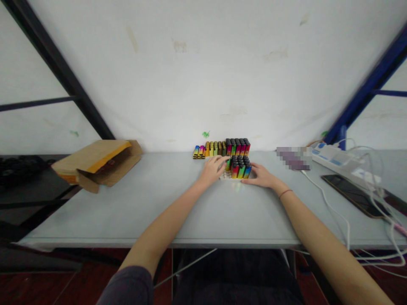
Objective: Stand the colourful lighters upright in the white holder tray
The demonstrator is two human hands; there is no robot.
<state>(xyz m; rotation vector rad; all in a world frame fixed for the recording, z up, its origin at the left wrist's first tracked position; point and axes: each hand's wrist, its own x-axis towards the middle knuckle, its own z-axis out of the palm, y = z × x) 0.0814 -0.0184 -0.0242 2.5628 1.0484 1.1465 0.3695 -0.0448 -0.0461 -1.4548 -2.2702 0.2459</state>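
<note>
Several rainbow-coloured lighters (241, 170) with black tops stand upright in a white tray with holes (226, 177). At the tray's left side, my left hand (212, 170) has its fingers closed at the top of a yellow-green lighter (228, 165). The palm partly hides what is under it. My right hand (260, 176) holds the tray's right front corner, thumb along the front edge and fingers on the far right side. Behind the tray stands a block of black-topped lighters (238, 147), with gold-topped lighters (215, 148) beside it on the left.
A few lighters lie flat (199, 151) at the left end of the row by the wall. An open cardboard box (104, 163) is at the left. To the right are a phone (354, 195), a white power strip (345, 165) and loose white cables (330, 205).
</note>
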